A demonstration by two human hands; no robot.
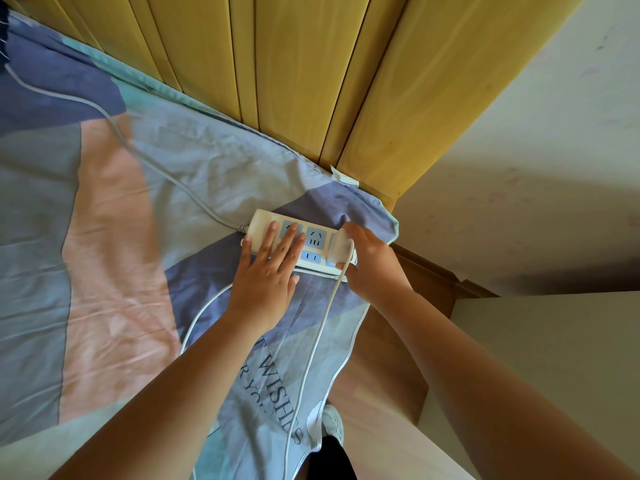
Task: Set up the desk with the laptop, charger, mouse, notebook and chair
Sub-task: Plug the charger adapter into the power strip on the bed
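One head-worn wide-angle view looks steeply down from above the person's own forearms, close over the corner of a bed (114,216). It faces toward the yellow wooden headboard (311,71) across the top of the frame, with the pale wall (554,140) at the right. Straight edges bow near the frame's borders. At the bottom edge the view reaches a shoe (333,426) on the floor.

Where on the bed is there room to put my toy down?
The pink and grey sheet left of the left hand is bare. It is crowded at the power strip, where the right hand holds the charger plug and its cable trails.
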